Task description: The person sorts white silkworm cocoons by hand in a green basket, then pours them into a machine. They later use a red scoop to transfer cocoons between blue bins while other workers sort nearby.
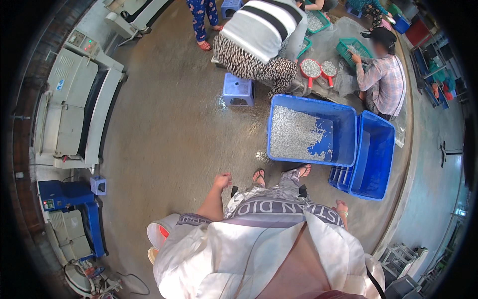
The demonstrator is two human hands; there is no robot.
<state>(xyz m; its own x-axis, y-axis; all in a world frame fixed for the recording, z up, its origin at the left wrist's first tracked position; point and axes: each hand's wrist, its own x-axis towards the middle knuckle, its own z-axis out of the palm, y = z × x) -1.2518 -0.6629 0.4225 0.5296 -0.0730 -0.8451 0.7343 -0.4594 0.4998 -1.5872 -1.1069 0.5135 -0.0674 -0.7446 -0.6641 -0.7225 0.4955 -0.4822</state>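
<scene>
Two hands hang beside the person's body. The left hand [224,180] has its fingers loosely curled; whether it holds anything, I cannot tell. The right hand [342,207] is partly turned from view, and its grip cannot be told either.

Beyond the feet, two blue bins show their open tops. The wide bin [343,133], ahead of both hands, holds many small white pieces [293,132], too many to count. They cover its left and middle part in a ragged-edged layer, with a few scattered toward the right, where the blue bottom shows. At its right end stands the upright-looking bin [371,157], its bare blue inside showing, nearest to the right hand. A ribbed blue part [340,179] sits against its left side; whether this belongs to another bin, I cannot tell.

Past the wide bin, to its left, is one blue stool [239,89]. Farther off, two red scoops [310,83] lie side by side, handles toward the wearer, each filled with white pieces. Around them are three green baskets [366,48], all with white pieces; one is largely hidden by a person in a striped top [264,22]. A person in a plaid shirt [386,82] reaches to the right-hand basket.
</scene>
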